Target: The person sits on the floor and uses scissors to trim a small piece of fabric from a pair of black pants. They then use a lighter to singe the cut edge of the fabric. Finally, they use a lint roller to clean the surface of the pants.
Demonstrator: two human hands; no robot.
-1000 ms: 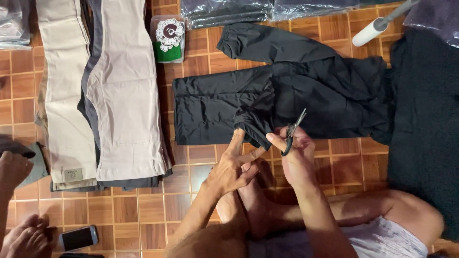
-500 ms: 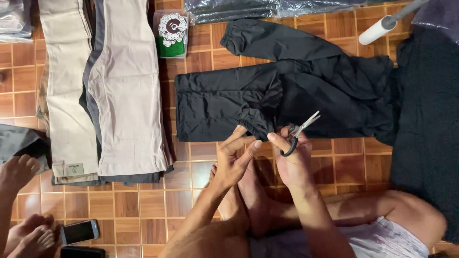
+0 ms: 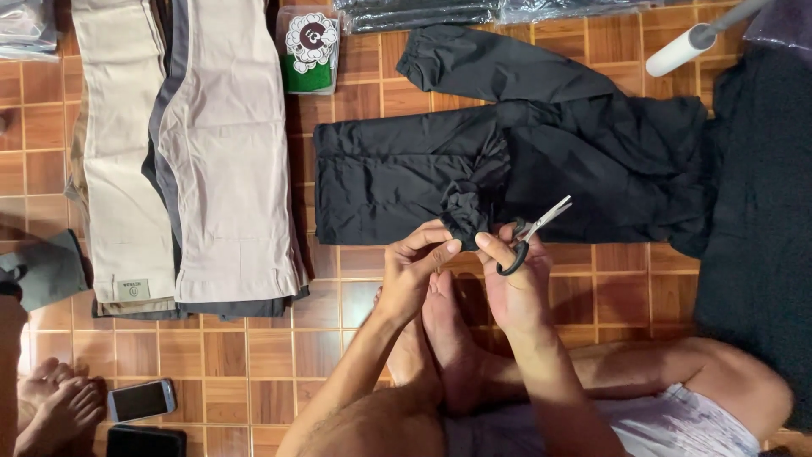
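Right hand [image 3: 514, 283]: grips scissors [image 3: 531, 233]. Left hand [image 3: 414, 267]: pinches gathered cuff [image 3: 465, 211] of black jacket [image 3: 507, 161], tiled floor [image 3: 254, 355].

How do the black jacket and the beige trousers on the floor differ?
The black jacket is dark and crinkled; the beige trousers are pale and smooth. The jacket lies alone, one sleeve stretched out, its cuff bunched by the left hand and the right hand holding scissors; the trousers lie overlapped with other pairs, untouched. Both lie flat on the tiled floor.
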